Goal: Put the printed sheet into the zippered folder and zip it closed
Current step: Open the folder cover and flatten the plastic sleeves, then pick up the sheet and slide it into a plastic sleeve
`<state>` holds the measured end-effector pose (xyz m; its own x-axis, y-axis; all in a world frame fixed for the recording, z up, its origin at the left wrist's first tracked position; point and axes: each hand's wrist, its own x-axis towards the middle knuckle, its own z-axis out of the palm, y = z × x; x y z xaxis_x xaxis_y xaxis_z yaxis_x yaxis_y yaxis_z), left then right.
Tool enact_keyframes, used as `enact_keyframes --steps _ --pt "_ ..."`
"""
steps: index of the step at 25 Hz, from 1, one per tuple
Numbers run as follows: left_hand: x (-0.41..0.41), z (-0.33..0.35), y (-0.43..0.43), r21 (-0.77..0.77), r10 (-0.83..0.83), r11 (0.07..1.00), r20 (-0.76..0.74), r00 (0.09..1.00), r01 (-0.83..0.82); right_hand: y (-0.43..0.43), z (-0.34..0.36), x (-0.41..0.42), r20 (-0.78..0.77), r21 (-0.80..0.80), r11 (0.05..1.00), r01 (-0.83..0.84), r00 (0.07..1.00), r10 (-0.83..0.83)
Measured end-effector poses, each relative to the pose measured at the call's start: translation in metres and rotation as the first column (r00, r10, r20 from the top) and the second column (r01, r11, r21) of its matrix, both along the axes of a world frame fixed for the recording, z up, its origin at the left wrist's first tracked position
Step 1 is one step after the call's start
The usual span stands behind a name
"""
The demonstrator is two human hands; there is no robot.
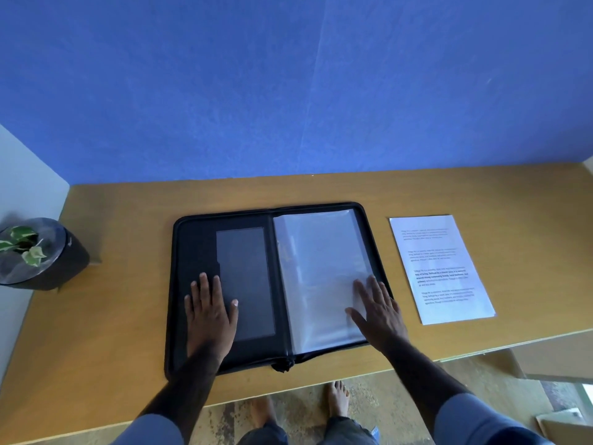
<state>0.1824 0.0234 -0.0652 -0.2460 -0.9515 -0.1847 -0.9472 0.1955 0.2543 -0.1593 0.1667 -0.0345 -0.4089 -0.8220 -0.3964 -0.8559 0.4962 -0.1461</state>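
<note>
With left hand [210, 311] and right hand [377, 313] flat on the folder [192, 252], the flimsy three-o'clock printed sheet [441, 268] likely wants a corner pinch.

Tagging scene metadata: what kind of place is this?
Likely a home desk nook, not a lab: wooden desk against a blue wall, small potted plant at its left end, bare feet below.

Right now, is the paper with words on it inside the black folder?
No, the printed sheet lies on the table right of the open folder.
</note>
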Motion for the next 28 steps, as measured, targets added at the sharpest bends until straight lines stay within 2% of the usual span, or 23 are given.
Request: enact_keyframes --steps 2,5,9,12,16,18,21,28 --pt "-0.031 0.006 0.009 -0.009 -0.095 0.995 -0.051 0.994 0.094 0.000 0.002 -0.001 0.004 -0.011 1.000 0.029 1.000 -0.029" --pt "-0.075 0.006 0.019 -0.004 -0.286 0.958 -0.052 0.957 0.287 -0.002 0.012 -0.005 0.019 0.013 1.000 0.003 1.000 -0.003" --pt "-0.114 -0.002 0.021 0.001 -0.406 0.914 -0.059 0.912 0.407 -0.008 0.025 -0.023 0.045 0.058 0.995 -0.077 0.996 0.074" --pt "-0.134 -0.004 0.023 0.019 -0.419 0.907 -0.049 0.907 0.420 -0.010 0.025 -0.037 0.072 0.022 0.994 -0.103 0.992 0.101" --pt "-0.166 -0.002 0.027 -0.026 -0.367 0.930 -0.009 0.930 0.367 -0.014 0.026 -0.066 0.181 -0.184 0.980 -0.074 0.978 0.108" --pt "-0.185 -0.001 0.030 -0.021 -0.349 0.937 0.014 0.937 0.349 -0.010 0.027 -0.091 0.184 -0.264 0.964 -0.041 0.978 0.093" --pt "-0.226 0.001 0.038 -0.053 -0.391 0.918 0.038 0.920 0.393 -0.001 0.025 -0.153 0.158 -0.298 0.954 0.011 0.987 0.038" --pt "-0.364 0.017 0.051 0.002 -0.627 0.779 0.008 0.779 0.627 -0.024 0.021 -0.317 0.062 -0.113 0.994 0.002 0.998 0.005"
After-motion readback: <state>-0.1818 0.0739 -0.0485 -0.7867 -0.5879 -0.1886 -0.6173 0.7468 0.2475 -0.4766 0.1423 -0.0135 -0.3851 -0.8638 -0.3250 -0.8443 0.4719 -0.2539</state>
